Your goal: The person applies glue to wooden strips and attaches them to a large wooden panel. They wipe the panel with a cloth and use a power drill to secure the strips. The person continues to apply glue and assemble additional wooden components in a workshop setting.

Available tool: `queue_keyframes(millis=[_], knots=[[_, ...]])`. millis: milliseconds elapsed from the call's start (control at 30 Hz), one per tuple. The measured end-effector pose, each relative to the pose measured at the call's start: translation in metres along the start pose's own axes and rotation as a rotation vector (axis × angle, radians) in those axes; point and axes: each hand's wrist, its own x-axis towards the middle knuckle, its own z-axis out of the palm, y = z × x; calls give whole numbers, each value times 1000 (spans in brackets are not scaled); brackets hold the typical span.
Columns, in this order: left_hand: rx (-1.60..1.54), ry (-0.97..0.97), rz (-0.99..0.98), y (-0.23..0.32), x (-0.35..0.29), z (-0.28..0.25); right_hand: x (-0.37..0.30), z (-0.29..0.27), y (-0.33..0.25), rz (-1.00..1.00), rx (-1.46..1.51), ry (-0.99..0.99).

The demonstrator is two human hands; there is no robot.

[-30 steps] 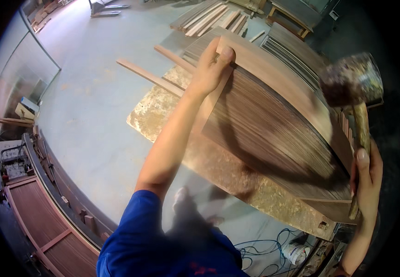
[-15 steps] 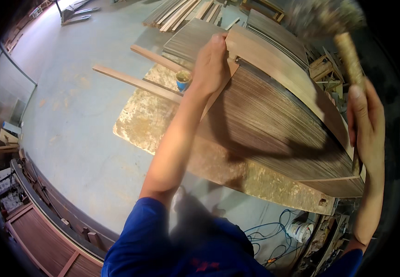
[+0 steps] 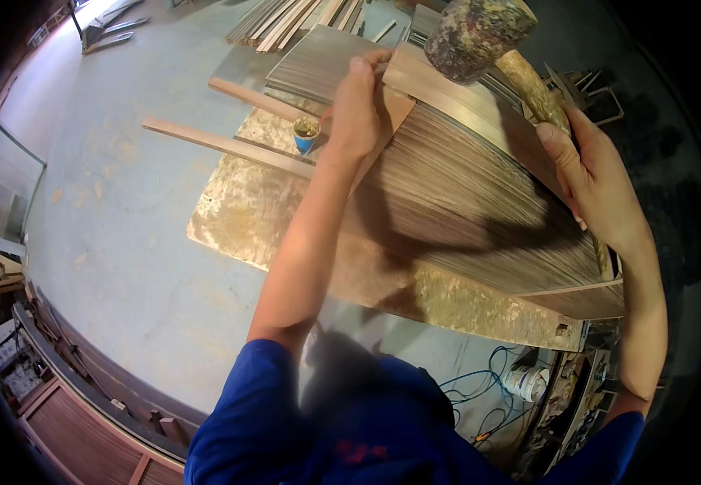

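Note:
My right hand (image 3: 605, 186) is wrapped round the handle of a stained mallet (image 3: 479, 36), whose thick, crusty head is just above a pale wooden board (image 3: 463, 93). That board lies along the far edge of a dark-grained wooden panel (image 3: 447, 178). At the panel's far left corner, my left hand (image 3: 354, 113) grips an end rail (image 3: 391, 125), next to the pale board; its fingertips are partly hidden behind the wood. The assembly rests on a blotched worktable (image 3: 237, 210). Left of my left wrist stands a small blue cup (image 3: 305, 137) with brownish contents.
Two wooden strips (image 3: 221, 143) jut past the table's left edge. A flat panel (image 3: 310, 61) lies beyond my left hand, with stacked strips (image 3: 286, 24) on the floor behind. Blue cable (image 3: 488, 380) and a white bucket (image 3: 526, 382) are on the floor at lower right.
The mallet has come down and left, its head now over the pale board, with my right hand following. My left hand keeps its grip; the whole view has shifted slightly.

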Motion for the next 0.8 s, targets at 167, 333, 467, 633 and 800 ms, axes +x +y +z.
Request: queue_keyframes(millis=[167,333,467,633,800], knots=[[-228,-6,-196,2,-2,3,-5,-16,-20,43,181,105],[-48,72,-183,10,-8,3,-8,18,9,-98,-98,180],[39,82,-122,7,-6,-6,-4,-10,-19,-82,23,98],[356,81,91,-20,8,-37,-1,20,-8,-245,89,231],[1001,205,390,-24,16,-93,-57,-6,20,-88,-19,-87]])
